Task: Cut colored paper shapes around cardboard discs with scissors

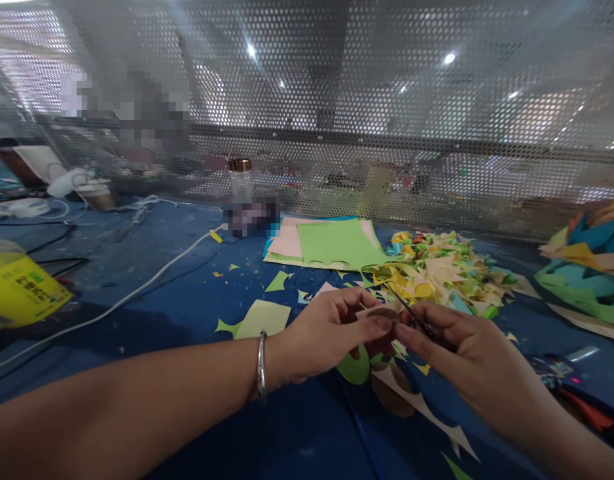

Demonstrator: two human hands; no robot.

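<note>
My left hand, with a silver bangle at the wrist, pinches a small pale pink piece of paper. Closed round a pair of dark scissors is my right hand; a thin blade points up and left beside the paper, and the handles are mostly hidden by the fingers. Both hands nearly touch at the fingertips. Below them on the blue table lie a green rounded paper piece, a brown round piece and a long pink offcut.
Behind my hands rest stacked paper sheets and a heap of paper scraps. A layered paper pile stands far right. Leftward are a white cable, a yellow-labelled container and a clear jar. Perforated metal panel backs the table.
</note>
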